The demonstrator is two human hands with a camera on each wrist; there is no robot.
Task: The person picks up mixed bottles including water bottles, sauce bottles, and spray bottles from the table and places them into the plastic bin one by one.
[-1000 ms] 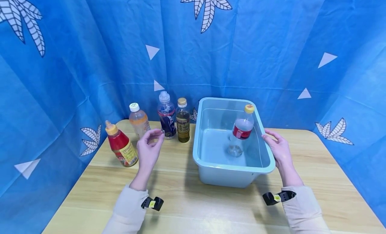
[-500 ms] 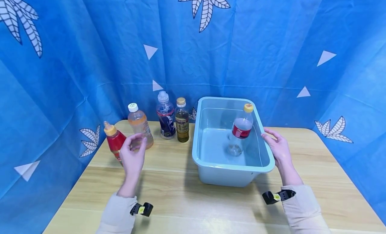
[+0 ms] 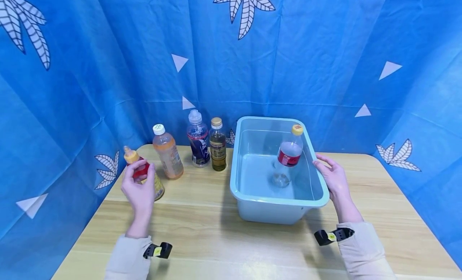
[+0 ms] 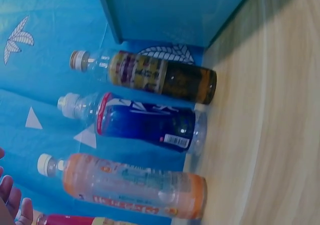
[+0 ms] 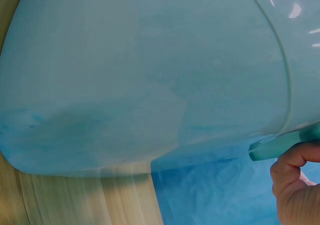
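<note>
My left hand (image 3: 138, 190) is in front of a red squeeze sauce bottle (image 3: 142, 170) with a yellow cap, hiding part of it. A gap shows between its thumb and bent fingers, and nothing is held there. In the left wrist view the fingertips (image 4: 12, 197) appear above the sauce bottle (image 4: 70, 220), at the lower left. My right hand (image 3: 333, 178) grips the right rim of a light blue plastic basin (image 3: 278, 210); in the right wrist view its fingers (image 5: 295, 160) curl at the rim (image 5: 277, 149). A clear bottle with a red label (image 3: 288, 155) stands inside the basin.
Behind my left hand stand an orange-tinted bottle with a white cap (image 3: 169, 155), a blue-labelled bottle (image 3: 199, 145) and a bottle of amber liquid (image 3: 218, 147). A blue patterned curtain (image 3: 231, 71) encloses the wooden table (image 3: 202, 232) at the back and sides.
My left hand has moved left, from near the orange-tinted bottle to the red sauce bottle. The right hand and basin have stayed put.
</note>
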